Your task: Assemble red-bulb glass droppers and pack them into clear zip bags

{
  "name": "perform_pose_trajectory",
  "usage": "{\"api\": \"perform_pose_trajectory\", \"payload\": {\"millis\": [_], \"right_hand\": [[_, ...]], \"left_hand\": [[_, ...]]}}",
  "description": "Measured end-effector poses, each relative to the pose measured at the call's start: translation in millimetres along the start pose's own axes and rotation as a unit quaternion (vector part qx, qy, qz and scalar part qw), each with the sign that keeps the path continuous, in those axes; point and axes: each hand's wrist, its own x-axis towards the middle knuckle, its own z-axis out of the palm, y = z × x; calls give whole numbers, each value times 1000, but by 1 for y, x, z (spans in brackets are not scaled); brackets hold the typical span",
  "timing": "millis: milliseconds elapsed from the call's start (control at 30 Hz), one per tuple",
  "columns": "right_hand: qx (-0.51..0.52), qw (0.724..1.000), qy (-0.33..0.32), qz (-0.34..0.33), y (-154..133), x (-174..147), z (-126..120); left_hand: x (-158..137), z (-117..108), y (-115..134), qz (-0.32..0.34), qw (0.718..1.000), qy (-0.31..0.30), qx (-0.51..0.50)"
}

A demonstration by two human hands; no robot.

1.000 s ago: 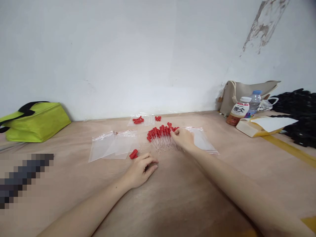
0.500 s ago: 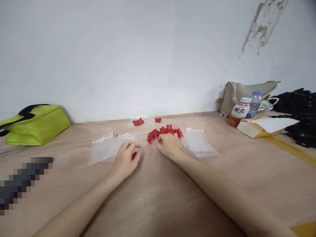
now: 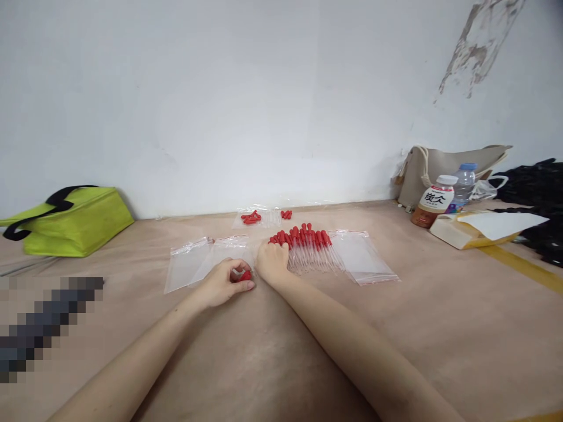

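Your left hand (image 3: 221, 283) is curving around red bulbs (image 3: 245, 275); your right hand (image 3: 271, 262) is resting at the left end of fanned red-bulbed droppers (image 3: 310, 243). I cannot tell whether either grips. Droppers are looking light, probably fragile-stemmed; pinch the softer red bulbs.

Soft light on pale wall (image 3: 220, 105), dimmer tabletop (image 3: 259, 375) — glints on clear bags (image 3: 190, 266), pixelated patch (image 3: 48, 325) at left

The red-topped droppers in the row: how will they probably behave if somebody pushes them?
The red-topped droppers would probably roll, since they look rounded. They are likely light, being slender. Their thin, clear stems may prove fragile, though the material cannot be told.
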Motion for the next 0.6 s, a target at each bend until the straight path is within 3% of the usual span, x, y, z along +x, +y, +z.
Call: {"api": "perform_pose_trajectory", "payload": {"millis": [200, 400, 500, 600], "right_hand": [[-21, 999, 15, -23, 13, -19, -19], [-17, 990, 114, -85, 84, -59, -40], [45, 980, 137, -134, 119, -84, -40], [119, 971, 147, -147, 138, -101, -41]], "left_hand": [[2, 10, 3, 7, 997, 15, -80], [2, 13, 7, -1, 997, 44, -59], [4, 12, 7, 4, 998, 56, -38], [4, 14, 9, 27, 993, 117, -10]]}}
